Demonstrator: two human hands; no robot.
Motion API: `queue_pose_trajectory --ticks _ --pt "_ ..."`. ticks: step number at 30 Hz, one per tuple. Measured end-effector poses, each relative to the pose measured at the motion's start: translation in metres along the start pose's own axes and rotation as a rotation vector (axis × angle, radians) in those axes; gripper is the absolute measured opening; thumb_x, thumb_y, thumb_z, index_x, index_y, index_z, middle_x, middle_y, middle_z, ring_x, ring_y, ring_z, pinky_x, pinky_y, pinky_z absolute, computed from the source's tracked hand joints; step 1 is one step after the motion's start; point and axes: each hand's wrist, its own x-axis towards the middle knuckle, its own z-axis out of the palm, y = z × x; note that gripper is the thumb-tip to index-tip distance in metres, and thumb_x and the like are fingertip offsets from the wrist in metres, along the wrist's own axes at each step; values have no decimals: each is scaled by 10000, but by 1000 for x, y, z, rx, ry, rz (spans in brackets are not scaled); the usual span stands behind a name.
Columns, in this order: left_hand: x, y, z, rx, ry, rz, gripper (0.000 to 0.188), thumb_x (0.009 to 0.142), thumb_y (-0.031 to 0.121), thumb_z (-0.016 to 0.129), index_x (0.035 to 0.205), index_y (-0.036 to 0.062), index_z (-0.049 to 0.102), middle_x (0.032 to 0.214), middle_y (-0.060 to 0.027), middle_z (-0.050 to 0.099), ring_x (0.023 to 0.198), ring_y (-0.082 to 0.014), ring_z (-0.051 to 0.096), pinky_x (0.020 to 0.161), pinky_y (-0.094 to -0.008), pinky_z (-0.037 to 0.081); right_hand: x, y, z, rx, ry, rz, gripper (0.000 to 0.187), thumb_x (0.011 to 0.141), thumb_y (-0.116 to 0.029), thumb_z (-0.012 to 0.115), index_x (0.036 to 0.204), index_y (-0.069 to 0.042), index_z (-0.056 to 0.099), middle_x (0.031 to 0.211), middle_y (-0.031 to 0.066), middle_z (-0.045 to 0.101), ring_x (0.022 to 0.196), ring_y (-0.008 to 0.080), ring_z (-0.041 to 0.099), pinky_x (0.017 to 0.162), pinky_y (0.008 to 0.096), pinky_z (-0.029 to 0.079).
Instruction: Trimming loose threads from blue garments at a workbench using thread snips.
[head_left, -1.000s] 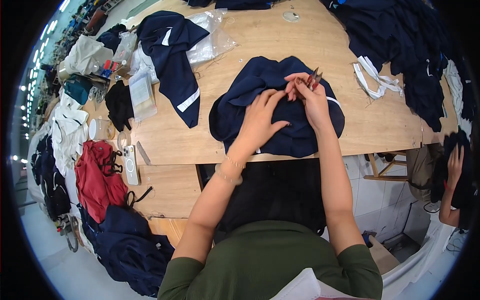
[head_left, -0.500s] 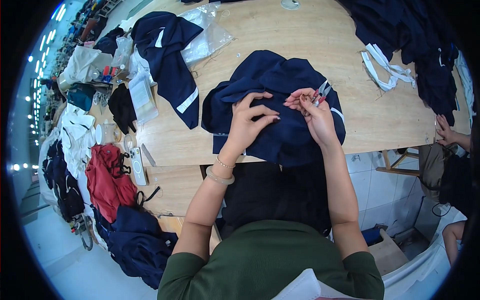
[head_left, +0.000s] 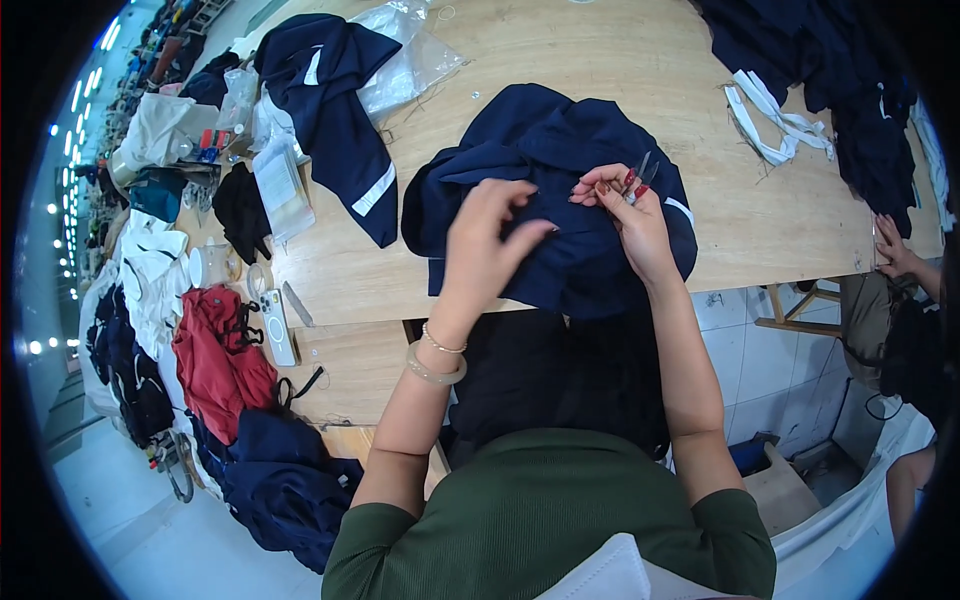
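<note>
A dark navy garment [head_left: 575, 265] lies bunched in front of me at the table's near edge, with a white strip at its right side. Above its left part, my left hand [head_left: 485, 235] is open, thumb and fingers spread apart, slightly blurred, with nothing seen between them. My right hand [head_left: 640, 230] is over the garment's right part, curled around small scissors [head_left: 648, 168] with reddish handles. Their blades stick out past the fingers, up and to the right. Thumb and forefinger of that hand come close together; whether they pinch a thread cannot be made out.
Another navy garment [head_left: 335, 130] with white strips lies at upper left beside clear plastic bags [head_left: 415, 65]. A phone [head_left: 278, 328] and a red bag [head_left: 215, 360] are at left. White strips [head_left: 775, 125] and navy cloth [head_left: 790, 50] lie at right, near another person's hand [head_left: 895, 245].
My left hand has spread its thumb and fingers apart, from a near pinch. The right hand keeps the scissors and has turned slightly. The whole view has shifted a little.
</note>
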Motion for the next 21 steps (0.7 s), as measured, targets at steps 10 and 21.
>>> queue_pose_trajectory --ticks 10,21 --pt "9 -28 -8 -415 41 -191 96 904 28 606 979 29 547 1042 -71 534 831 -134 587 653 -258 539 0 -1 2 8 30 0 178 979 -109 517 1053 24 610 973 108 665 915 176 644 863 282 489" --pt "24 -13 -14 -211 104 -94 135 804 -60 618 868 2 517 957 -94 499 820 -210 549 705 -278 470 0 0 3 -12 35 0 178 980 -106 513 1056 21 612 970 106 664 905 177 647 857 279 491"
